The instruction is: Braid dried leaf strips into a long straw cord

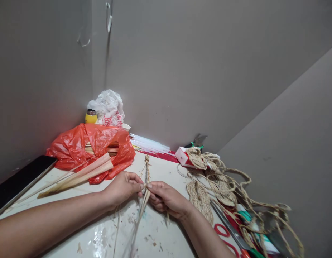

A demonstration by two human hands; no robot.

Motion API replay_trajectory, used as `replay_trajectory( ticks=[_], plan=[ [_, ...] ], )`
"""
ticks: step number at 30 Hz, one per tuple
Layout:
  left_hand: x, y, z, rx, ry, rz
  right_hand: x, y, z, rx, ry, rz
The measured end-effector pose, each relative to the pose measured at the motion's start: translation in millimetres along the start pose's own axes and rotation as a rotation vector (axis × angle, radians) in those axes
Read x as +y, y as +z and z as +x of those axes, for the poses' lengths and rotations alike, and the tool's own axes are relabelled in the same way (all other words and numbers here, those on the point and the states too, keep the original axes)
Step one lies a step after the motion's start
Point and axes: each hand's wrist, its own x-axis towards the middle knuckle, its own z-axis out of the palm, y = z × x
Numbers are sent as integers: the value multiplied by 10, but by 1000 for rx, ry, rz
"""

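A thin braid of straw (pixel 147 169) points away from me over the white table, with long loose strands (pixel 140 215) trailing back toward me. My left hand (pixel 125 188) is closed in a pinch at the braid's near end, where the fingertips hold straw. Right beside it, my right hand (pixel 167 199) grips the same spot between thumb and forefinger, its other fingers curled under. The two sets of fingertips nearly touch. Exactly which strand each hand holds is partly hidden by the fingers.
Left of my hands lie straw bundles (pixel 82 173), a red plastic bag (pixel 71 143) and a dark flat device (pixel 23 182). Behind stand a yellow jar (pixel 91 117) and white sticks (pixel 151 144). On the right are coiled woven cords (pixel 199 200), scissors (pixel 229 225) and pliers (pixel 198 140).
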Motion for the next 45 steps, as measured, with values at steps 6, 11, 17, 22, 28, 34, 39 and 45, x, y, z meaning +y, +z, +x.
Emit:
replay_trajectory(
  ticks=[6,11,17,22,28,34,39,45],
  plan=[
    [-9,-61,30,-17,28,83,44,86,17,136,-84,-151],
    [7,-63,21,37,60,135,25,142,24,170,-63,-147],
    [33,-40,-1,58,61,149,-37,180,-22,90,-20,-44],
    [24,-36,7,92,50,160,-52,179,-35,57,6,-39],
    [-27,-48,32,137,60,178,11,218,22,209,-42,-231],
    [-70,-26,31,133,145,260,112,303,73,385,-58,-205],
    [-102,5,-36,118,215,357,74,359,59,300,-11,67],
    [-101,22,-202,144,377,717,80,378,43,255,5,268]
  ],
)
